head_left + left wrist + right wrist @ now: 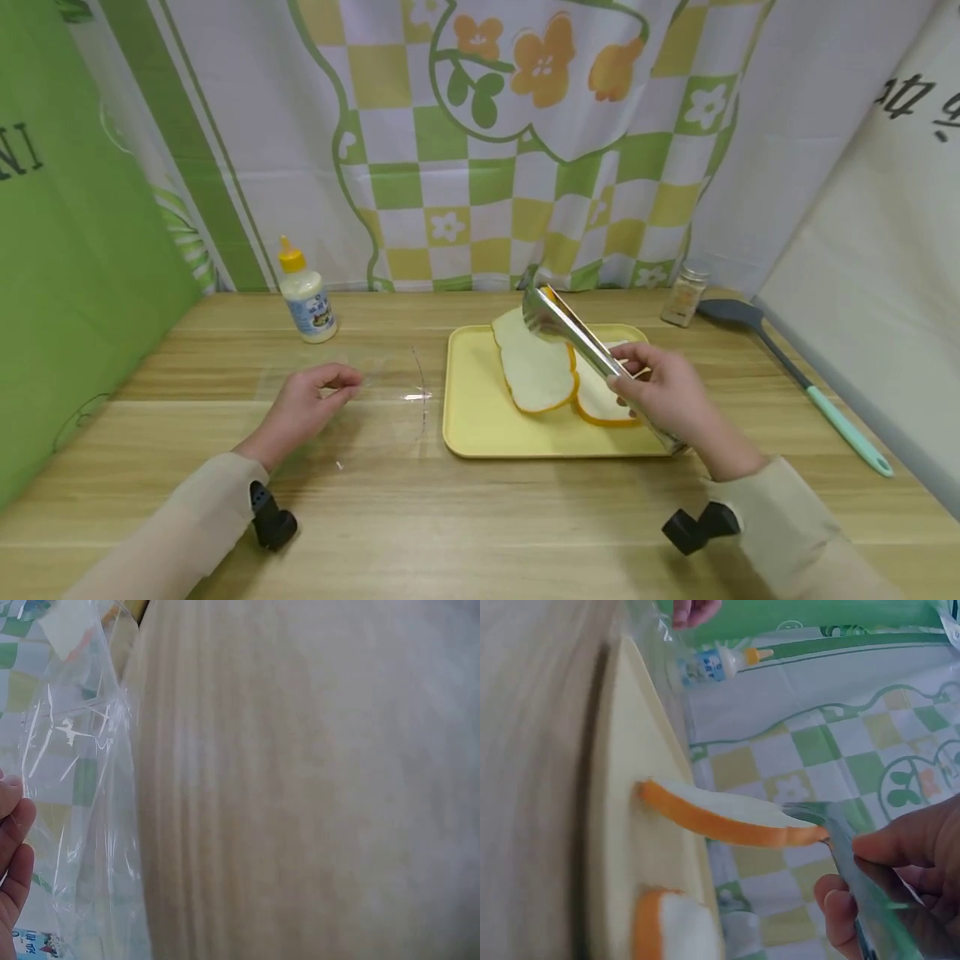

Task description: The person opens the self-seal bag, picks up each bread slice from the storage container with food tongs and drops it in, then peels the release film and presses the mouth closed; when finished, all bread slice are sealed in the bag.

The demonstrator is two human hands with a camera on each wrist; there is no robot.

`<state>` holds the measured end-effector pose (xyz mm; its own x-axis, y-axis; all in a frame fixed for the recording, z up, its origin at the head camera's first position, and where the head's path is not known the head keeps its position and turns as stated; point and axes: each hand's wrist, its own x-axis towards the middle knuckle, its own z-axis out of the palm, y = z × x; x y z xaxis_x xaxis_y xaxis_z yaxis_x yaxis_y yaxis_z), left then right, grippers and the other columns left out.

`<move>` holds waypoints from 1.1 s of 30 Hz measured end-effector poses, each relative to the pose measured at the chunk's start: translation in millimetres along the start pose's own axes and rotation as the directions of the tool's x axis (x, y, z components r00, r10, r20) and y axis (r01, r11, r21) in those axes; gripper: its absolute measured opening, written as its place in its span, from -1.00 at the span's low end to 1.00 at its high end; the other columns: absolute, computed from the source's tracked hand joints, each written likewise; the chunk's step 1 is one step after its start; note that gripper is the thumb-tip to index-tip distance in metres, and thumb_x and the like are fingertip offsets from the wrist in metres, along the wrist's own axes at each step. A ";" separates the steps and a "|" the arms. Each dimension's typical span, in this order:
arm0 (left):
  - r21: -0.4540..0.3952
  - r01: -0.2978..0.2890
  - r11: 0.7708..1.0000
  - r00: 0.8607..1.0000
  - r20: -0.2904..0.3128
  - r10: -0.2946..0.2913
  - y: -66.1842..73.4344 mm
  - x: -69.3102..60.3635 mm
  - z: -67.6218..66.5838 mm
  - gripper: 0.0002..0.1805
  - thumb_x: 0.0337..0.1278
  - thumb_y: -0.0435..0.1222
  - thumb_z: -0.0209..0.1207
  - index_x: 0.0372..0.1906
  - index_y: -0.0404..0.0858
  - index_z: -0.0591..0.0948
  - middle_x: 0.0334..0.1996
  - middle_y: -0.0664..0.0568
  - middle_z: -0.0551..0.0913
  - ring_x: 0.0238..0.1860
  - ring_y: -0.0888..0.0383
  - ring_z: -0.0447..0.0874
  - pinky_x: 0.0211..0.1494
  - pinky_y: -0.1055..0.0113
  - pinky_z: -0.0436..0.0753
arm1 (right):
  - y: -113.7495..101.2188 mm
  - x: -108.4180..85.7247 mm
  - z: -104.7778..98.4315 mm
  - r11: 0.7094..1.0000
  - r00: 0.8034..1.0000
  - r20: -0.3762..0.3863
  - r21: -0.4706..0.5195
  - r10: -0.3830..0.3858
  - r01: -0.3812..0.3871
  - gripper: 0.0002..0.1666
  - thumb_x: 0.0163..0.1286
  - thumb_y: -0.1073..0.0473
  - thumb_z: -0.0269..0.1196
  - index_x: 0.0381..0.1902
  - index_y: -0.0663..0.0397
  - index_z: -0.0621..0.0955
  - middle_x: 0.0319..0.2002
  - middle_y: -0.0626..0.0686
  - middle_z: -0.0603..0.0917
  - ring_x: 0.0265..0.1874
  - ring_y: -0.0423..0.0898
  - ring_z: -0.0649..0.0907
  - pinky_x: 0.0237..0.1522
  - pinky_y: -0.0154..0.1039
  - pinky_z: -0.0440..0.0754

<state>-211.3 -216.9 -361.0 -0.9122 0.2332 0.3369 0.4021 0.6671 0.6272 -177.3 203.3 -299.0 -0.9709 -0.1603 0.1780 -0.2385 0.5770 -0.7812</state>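
My right hand [663, 387] holds metal tongs [588, 337], whose tips grip the far end of a bread slice [534, 362] with an orange-brown crust. In the right wrist view that slice is tilted, its gripped end raised off the yellow tray [476, 433]. A second bread slice [600, 402] lies on the tray, partly behind the tongs. To the tray's left, my left hand [303, 408] pinches a clear plastic bag [82, 757] between thumb and fingers. The bag is hard to make out against the wood in the head view.
A squeeze bottle [309, 304] with a yellow cap stands at the back left. At the back right are a small glass jar [684, 296] and a dark spatula [780, 354] with a mint handle. A patterned curtain [495, 183] hangs behind the wooden table [450, 525].
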 end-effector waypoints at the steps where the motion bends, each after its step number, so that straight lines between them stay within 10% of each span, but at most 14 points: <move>1: 0.003 -0.003 1.000 1.000 -0.002 0.003 -0.4 0.5 0.2 -0.86 0.11 -0.44 0.18 -0.21 -0.36 0.64 -0.26 -0.11 0.70 -0.20 0.02 0.63 -0.16 0.21 0.59 | -2.4 0.7 -3.6 0.998 0.999 0.001 -0.049 -0.036 0.036 -0.61 0.22 0.37 0.20 0.02 0.41 0.49 -0.38 0.18 0.55 -0.55 -0.11 0.61 -0.58 -0.28 0.61; 7: 0.010 -0.013 1.000 1.000 -0.011 0.013 -2.6 2.4 0.8 -0.86 0.11 -0.44 0.18 -0.21 -0.35 0.65 -0.27 -0.09 0.70 -0.21 0.03 0.64 -0.17 0.20 0.58 | -13.5 9.3 -9.4 0.925 0.972 0.016 -0.304 -0.233 0.227 -0.65 0.19 0.34 0.25 -0.03 0.29 0.57 -0.32 0.16 0.63 -0.44 -0.06 0.58 -0.43 -0.23 0.55; 15: 0.015 -0.021 1.000 1.000 -0.016 0.021 -4.0 3.8 0.2 -0.87 0.12 -0.44 0.18 -0.21 -0.35 0.65 -0.28 -0.07 0.70 -0.22 0.04 0.63 -0.16 0.18 0.58 | -1.5 21.4 9.9 0.925 0.954 0.084 -0.233 -0.289 0.301 -0.65 0.17 0.35 0.27 -0.04 0.27 0.58 -0.30 0.15 0.63 -0.49 -0.16 0.53 -0.49 -0.33 0.48; 33: 0.006 -0.013 1.000 1.000 -0.013 0.013 -3.1 1.6 1.3 -0.87 0.10 -0.44 0.19 -0.23 -0.36 0.65 -0.27 -0.07 0.70 -0.22 0.04 0.63 -0.16 0.20 0.58 | 27.8 16.9 39.1 0.902 0.979 0.013 -0.387 -0.205 0.194 -0.67 0.23 0.41 0.17 -0.01 0.33 0.51 -0.14 0.24 0.59 -0.16 0.12 0.58 -0.14 0.05 0.52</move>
<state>-214.1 -217.7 -363.3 -0.9059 0.2326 0.3538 0.4132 0.6685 0.6184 -199.4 185.3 -341.1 -0.9010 -0.2854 0.3267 -0.4120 0.7989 -0.4383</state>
